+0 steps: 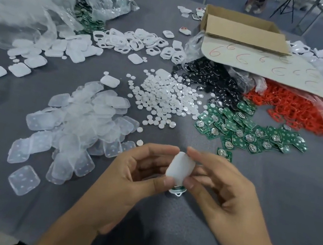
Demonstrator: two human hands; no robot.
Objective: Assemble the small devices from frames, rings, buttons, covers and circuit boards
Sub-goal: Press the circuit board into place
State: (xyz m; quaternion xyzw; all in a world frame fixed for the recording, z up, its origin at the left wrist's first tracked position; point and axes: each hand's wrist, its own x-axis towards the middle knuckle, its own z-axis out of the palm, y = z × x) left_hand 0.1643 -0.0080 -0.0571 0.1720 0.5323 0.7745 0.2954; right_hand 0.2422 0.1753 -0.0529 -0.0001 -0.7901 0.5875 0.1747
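Both hands, left hand (128, 172) and right hand (222, 186), pinch one white rounded plastic cover (180, 168) just short of the green circuit-board pile (249, 131) on the grey counter (270, 201).

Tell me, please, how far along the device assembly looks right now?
Done: a few closed-up units lie by the cardboard box, seemingly finished. In hand: the left hand and right hand pinch one white cover, with a part peeking out beneath it. Left: large piles of clear covers, white buttons, green circuit boards, red rings and white frames lie unused, so most of the job is ahead.
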